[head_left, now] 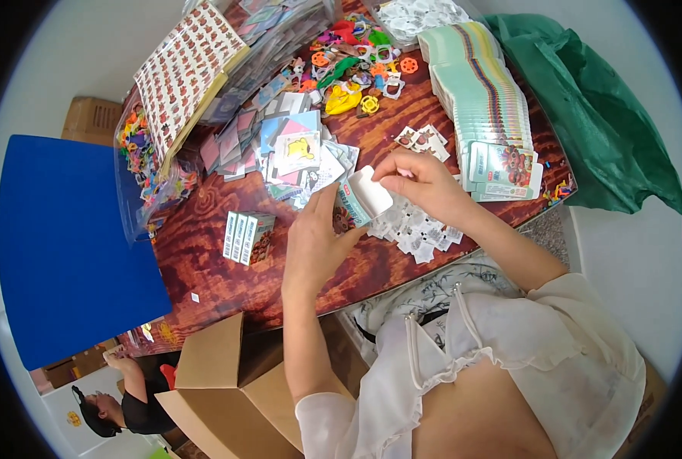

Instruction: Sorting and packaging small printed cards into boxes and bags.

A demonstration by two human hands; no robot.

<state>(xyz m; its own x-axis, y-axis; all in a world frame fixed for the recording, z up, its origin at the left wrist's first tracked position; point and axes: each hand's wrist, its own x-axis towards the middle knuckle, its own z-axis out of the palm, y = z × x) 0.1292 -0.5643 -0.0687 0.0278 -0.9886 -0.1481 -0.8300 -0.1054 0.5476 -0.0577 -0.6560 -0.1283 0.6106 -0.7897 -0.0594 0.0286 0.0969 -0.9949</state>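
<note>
My left hand [313, 241] is closed around a small green-and-white printed carton [352, 205], tilted with its white end flap raised. At the carton's open end is my right hand [425, 183], its fingers drawn together; anything in them is too small to make out. Under and beside the right hand lies a heap of small white packets [419, 236]. Three closed cartons [248, 238] stand side by side to the left of my left hand. Just beyond the hands spreads a pile of square cards [299, 153], and small brown-printed pieces [425, 141] lie past the right hand.
Flat cartons [479, 92] form a long row at right, beside a green plastic bag [586, 107]. Colourful plastic toys [349, 69] lie at the far side. Sticker sheets [188, 76] top a bin at left. A cardboard box [211, 352] stands below the table; another person [138, 398] is beyond.
</note>
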